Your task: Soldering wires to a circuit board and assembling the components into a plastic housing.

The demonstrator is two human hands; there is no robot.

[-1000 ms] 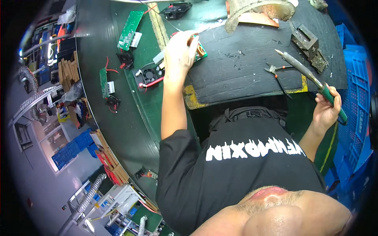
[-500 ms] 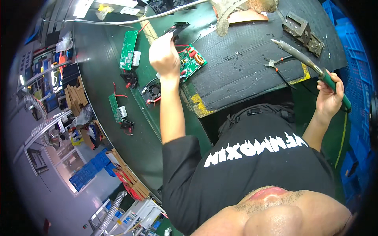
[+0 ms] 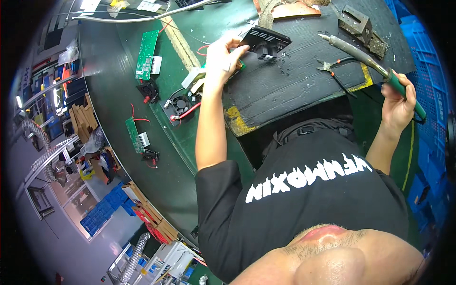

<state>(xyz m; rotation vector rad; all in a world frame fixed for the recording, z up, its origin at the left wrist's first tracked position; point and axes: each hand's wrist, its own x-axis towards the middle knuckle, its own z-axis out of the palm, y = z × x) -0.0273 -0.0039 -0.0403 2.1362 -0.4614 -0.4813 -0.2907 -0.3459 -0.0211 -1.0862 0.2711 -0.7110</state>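
Observation:
My left hand (image 3: 221, 59) pinches the edge of a black slotted panel (image 3: 266, 39), raised over the work board (image 3: 285, 90) and tilted, with black parts on its underside. Behind that hand the green circuit board is almost wholly hidden. Close to my left wrist lies a small black fan (image 3: 181, 104) with a red lead. My right hand (image 3: 398, 107) is wrapped round the green handle of a soldering iron (image 3: 358, 58), whose metal tip points up and to the left over the work board. Side cutters (image 3: 331, 71) with orange-and-black handles lie open below the iron.
A metal iron stand (image 3: 359, 29) is at the far right of the board. More green circuit boards (image 3: 148, 52) with fans and red wires lie on the left. A grey cable (image 3: 142, 19) crosses the far side. Blue crates (image 3: 420, 61) stand at the right.
My left hand has moved slightly right and nearer with the black panel, which now extends over the work board. The circuit board beneath is now mostly covered. My right hand holds nearly the same place.

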